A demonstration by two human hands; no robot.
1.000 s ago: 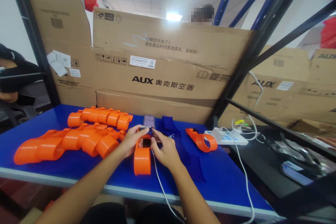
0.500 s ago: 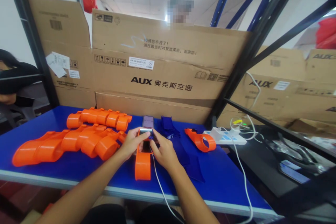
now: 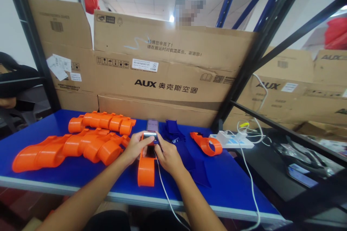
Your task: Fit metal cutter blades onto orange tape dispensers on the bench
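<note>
Both hands are together over the middle of the blue table. An orange plastic piece with a wide ring (image 3: 146, 172) is held between them, its ring hanging toward me. At its upper end sits a small device with a shiny grey top (image 3: 150, 135). My left hand (image 3: 136, 147) is closed on the orange piece from the left, thumb lying across the device. From the right, my right hand (image 3: 168, 154) closes on the same piece, fingertips at the device. A white cable (image 3: 163, 184) runs down from between the hands. My fingers partly hide the device.
Rows of orange ringed pieces (image 3: 81, 144) lie at left. Behind my hands is a phone (image 3: 152, 125). Dark blue flat pieces (image 3: 199, 171) and another orange piece (image 3: 210, 146) lie right, near a power strip (image 3: 245, 142). Cardboard (image 3: 176, 75) walls the back; a person's head shows above.
My hands keep almost the same hold on the orange piece and device. The view has shifted very slightly, and the head behind the cardboard has moved a little to the right.
</note>
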